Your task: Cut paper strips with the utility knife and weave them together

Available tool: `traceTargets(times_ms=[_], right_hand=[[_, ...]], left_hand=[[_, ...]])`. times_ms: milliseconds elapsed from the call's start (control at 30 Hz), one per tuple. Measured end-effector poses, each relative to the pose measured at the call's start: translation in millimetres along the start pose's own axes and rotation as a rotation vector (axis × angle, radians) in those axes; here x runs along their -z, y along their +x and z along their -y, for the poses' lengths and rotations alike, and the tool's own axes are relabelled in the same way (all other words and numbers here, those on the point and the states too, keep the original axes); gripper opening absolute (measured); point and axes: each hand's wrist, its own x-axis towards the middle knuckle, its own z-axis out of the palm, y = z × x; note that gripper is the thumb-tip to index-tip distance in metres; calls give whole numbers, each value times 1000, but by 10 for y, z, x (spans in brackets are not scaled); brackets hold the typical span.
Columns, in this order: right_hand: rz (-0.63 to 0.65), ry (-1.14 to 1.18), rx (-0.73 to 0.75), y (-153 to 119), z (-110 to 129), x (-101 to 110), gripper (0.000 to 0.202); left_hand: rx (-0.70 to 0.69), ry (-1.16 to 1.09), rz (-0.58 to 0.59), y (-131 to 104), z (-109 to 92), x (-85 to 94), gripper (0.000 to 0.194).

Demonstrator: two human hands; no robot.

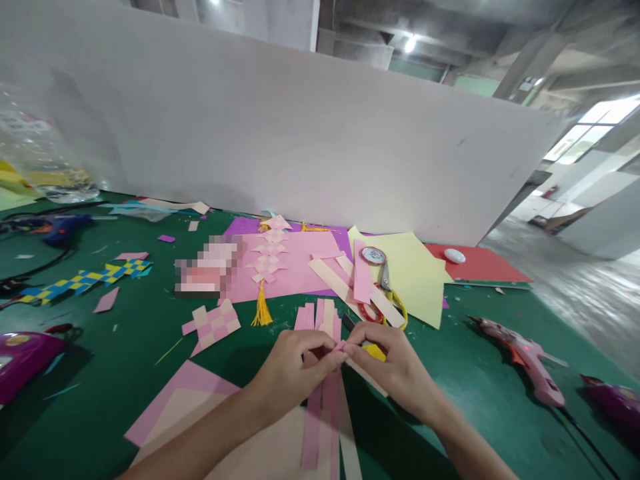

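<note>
My left hand (287, 367) and my right hand (400, 367) meet at the front middle of the table, thumbs and fingertips pinched together. Between them is a small folded strip of pink paper (341, 346). Below and behind my fingers lie several loose pink and cream paper strips (311, 433). A woven pink and cream paper piece (216, 327) lies to the left of my hands. Farther back is a pink checkered paper ornament (270, 257) with a yellow tassel (261, 308).
Scissors (385, 277) with a yellow handle lie among paper strips behind my right hand. A pink glue gun (525, 357) rests at right, its cord running forward. At left are a blue-and-yellow woven strip (83, 283) and a purple device (27, 360). A white board (310, 133) stands behind.
</note>
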Motion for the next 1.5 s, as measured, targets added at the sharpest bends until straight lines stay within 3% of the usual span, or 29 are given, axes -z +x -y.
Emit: traceTargets(times_ms=[267,633,733,900,1067,1167,1267,1400,1500], right_hand=[[32,10,-72,11,33,45,17],[100,15,-76,-9,23,60,20],[72,56,-97,1,7,70,25],[-78,40,-106,34,-41,77,36],[-101,-53,-99,47,-108,21,36],[-89,-219,3,51,-170,-62,22],[-21,-497,254,71,-187,-168,20],[239,-869,576,154,-51,-293,17],[351,-1036,678,252,62,-364,10]], left_hand=[[-29,26,-41,-12,-45,35,33],[-53,11,10,4,-71,74,35],[-45,-46,-97,21,-52,146,32],[53,-139,-395,63,32,251,19],[78,-212,-546,91,87,286,18],[96,-337,-639,129,124,313,20],[110,-462,-673,167,155,333,24],[132,-409,-648,181,171,325,25],[173,-416,-671,179,192,310,25]])
